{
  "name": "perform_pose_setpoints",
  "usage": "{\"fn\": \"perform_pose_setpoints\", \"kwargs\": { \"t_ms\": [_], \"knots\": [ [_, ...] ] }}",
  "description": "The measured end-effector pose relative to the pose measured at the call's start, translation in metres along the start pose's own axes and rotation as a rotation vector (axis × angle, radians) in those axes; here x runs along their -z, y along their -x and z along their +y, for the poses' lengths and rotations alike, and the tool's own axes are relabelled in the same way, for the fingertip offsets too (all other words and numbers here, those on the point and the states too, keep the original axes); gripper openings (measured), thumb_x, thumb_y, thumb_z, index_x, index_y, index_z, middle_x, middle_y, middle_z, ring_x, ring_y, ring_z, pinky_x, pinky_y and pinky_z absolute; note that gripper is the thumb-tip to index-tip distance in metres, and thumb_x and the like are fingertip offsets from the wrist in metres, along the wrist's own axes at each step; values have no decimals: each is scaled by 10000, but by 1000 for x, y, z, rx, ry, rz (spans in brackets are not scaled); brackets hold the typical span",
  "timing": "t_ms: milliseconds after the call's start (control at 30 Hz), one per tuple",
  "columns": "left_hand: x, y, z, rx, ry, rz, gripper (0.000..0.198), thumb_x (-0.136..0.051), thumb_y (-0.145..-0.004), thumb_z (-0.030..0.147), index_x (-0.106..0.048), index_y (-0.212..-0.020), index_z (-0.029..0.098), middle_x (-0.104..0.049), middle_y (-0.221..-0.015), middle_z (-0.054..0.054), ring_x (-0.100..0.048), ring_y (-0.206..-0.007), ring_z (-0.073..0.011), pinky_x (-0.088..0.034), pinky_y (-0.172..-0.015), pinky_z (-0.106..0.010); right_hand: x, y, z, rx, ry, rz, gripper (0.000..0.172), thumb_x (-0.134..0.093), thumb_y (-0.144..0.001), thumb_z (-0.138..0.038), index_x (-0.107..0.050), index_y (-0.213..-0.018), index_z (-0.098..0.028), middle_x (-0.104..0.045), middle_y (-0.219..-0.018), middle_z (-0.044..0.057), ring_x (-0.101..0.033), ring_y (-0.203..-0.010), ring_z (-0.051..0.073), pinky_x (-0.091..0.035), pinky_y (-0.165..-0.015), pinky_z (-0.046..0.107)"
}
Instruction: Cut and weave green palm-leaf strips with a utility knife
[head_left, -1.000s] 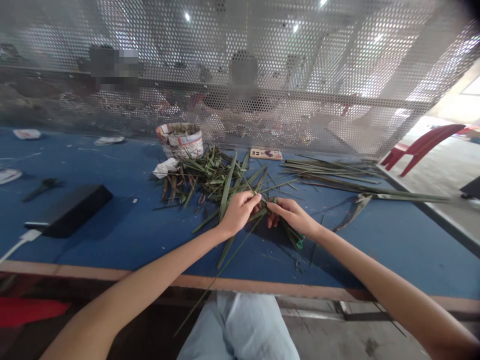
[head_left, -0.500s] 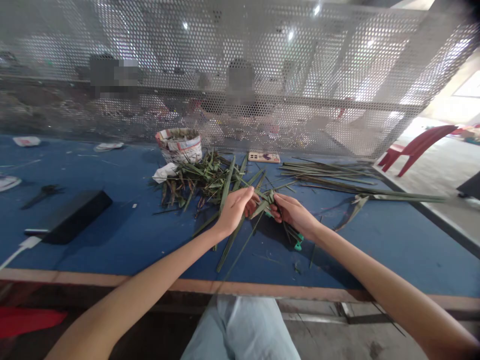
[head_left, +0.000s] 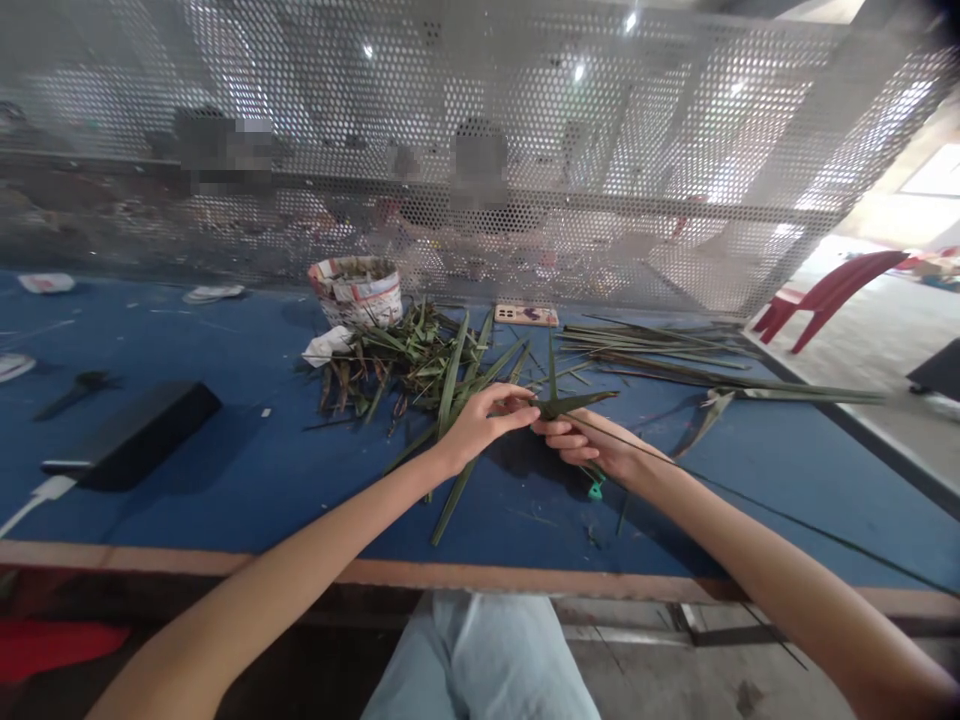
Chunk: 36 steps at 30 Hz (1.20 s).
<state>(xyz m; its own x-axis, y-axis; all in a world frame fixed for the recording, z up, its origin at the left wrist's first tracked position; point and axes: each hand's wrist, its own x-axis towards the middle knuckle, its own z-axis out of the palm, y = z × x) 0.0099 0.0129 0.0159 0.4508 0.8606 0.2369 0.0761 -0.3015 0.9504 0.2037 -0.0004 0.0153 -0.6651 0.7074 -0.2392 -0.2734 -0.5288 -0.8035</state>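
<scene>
Between my hands, a folded piece of green leaf strips (head_left: 571, 403) is held above the blue table. My left hand (head_left: 495, 418) pinches its left side with thumb and fingers. Beneath it, my right hand (head_left: 581, 440) has its fingers curled around the piece. One strip points up from it, and a long thin strip runs over my right forearm toward the lower right. A green-handled tool (head_left: 595, 490), its kind mostly hidden, lies under my right hand. Just beyond my left hand is a heap of cut leaf pieces (head_left: 420, 350).
Long leaf strips (head_left: 660, 345) lie at the back right. A newspaper-covered container (head_left: 360, 290) and a phone (head_left: 526, 315) sit near the perforated metal screen (head_left: 600, 230). At left is a black box-shaped device (head_left: 146, 430) with a white cable. A red chair (head_left: 832, 295) stands beyond the table.
The leaf piece has been turned in my hands, so its pointed end faces right and a long strip trails over my right forearm. My right hand has rolled under it.
</scene>
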Motion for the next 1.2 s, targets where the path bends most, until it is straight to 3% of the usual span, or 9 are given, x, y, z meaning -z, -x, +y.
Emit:
{"fn": "perform_pose_setpoints", "kwargs": {
  "t_ms": [167, 367, 467, 567, 633, 733, 967, 1100, 1200],
  "knots": [
    [-4, 0, -4, 32, 117, -86, 229, -747, -682, 292, -725, -879, 176, -694, -919, -57, -611, -876, -175, -442, -826, -315, -4, 0, 5, -60, 55, -31, 71, -510, -822, -169, -449, -797, -195, -256, -580, -89, -107, -399, 37, -136, -296, 91],
    [12, -15, -15, 164, 452, 165, 175, -786, -636, 234, -728, -781, 155, -709, -766, -26, -636, -788, -138, -450, -842, -300, -10, 3, -1, 161, 357, 28, 191, -595, -833, -347, -561, -920, -180, -565, -814, 20, -552, -692, 94, -450, -548, 177],
    [25, -24, -17, 195, 644, 252, 93, -779, -619, 154, -710, -680, 142, -708, -720, -23, -640, -732, -116, -466, -859, -283, -1, 2, -6, 384, 621, 230, 306, -570, -830, -464, -573, -976, -194, -593, -839, 27, -565, -713, 133, -460, -603, 247],
    [32, -27, -14, 210, 701, 279, 70, -762, -642, 146, -697, -667, 138, -720, -724, -38, -657, -727, -127, -487, -854, -288, 12, -1, -5, 553, 1164, 531, 340, -539, -826, -534, -549, -784, -197, -551, -694, 7, -491, -615, 135, -375, -555, 252],
    [32, -26, -12, 214, 714, 252, 67, -753, -659, 168, -698, -686, 141, -730, -749, -47, -668, -748, -139, -496, -838, -287, 17, -3, 0, 524, 1467, 619, 342, -556, -810, -548, -543, -772, -209, -569, -699, 10, -495, -619, 142, -342, -566, 254],
    [30, -24, -11, 230, 725, 234, 77, -751, -655, 171, -701, -707, 146, -726, -732, -36, -673, -751, -141, -496, -803, -269, 18, -5, 6, 405, 1640, 566, 342, -564, -796, -554, -532, -772, -214, -579, -701, 12, -508, -616, 151, -318, -559, 252],
    [32, -23, -11, 266, 691, 240, 61, -704, -708, 186, -675, -735, 139, -679, -660, -20, -637, -648, -111, -490, -741, -266, 11, -3, 3, 286, 1488, 406, 334, -552, -811, -503, -513, -706, -189, -545, -635, -4, -481, -585, 137, -337, -559, 253],
    [34, -24, -10, 310, 811, 265, 87, -640, -767, 146, -631, -682, 127, -635, -588, -21, -599, -570, -98, -483, -643, -236, 7, -2, 2, 260, 982, 206, 362, -460, -867, -547, -471, -812, -190, -566, -663, -7, -526, -562, 123, -399, -544, 243],
    [37, -25, -9, 362, 891, 301, 159, -600, -803, 126, -605, -643, 124, -619, -568, -30, -587, -554, -100, -483, -620, -237, 0, 1, 0, 205, 759, 154, 392, -500, -846, -580, -439, -834, -193, -436, -560, -65, -438, -429, 86, -348, -446, 218]
  ]
}}
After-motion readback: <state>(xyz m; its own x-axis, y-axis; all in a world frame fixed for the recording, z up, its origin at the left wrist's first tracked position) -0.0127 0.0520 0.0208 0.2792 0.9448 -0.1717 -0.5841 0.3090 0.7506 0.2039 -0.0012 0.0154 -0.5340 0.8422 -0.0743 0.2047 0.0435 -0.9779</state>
